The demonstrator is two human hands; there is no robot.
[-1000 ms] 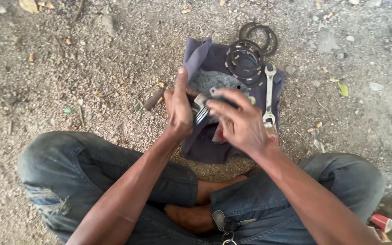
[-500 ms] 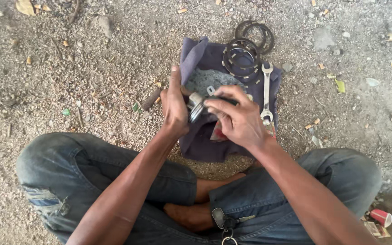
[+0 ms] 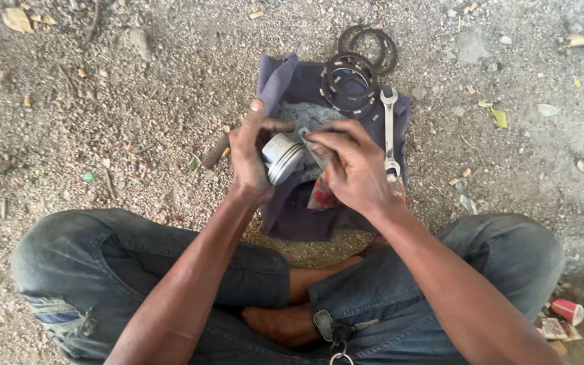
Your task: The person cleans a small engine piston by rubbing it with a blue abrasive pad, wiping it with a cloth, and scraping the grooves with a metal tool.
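Gravelly ground under my crossed legs, so I keep the piston [image 3: 282, 157] gripped in my left hand [image 3: 248, 159] over the cloth [image 3: 292, 209] while my right hand [image 3: 353, 169] pinches a thin tool [image 3: 311, 145] against it.

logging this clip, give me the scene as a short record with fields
left hand: left hand holds a grey metal piston
right hand: right hand presses a thin tool, too small to identify, against the piston
under hands: dark purple cloth on gravel ground
on cloth: ring-shaped metal plates, wrench
posture: cross-legged, jeans
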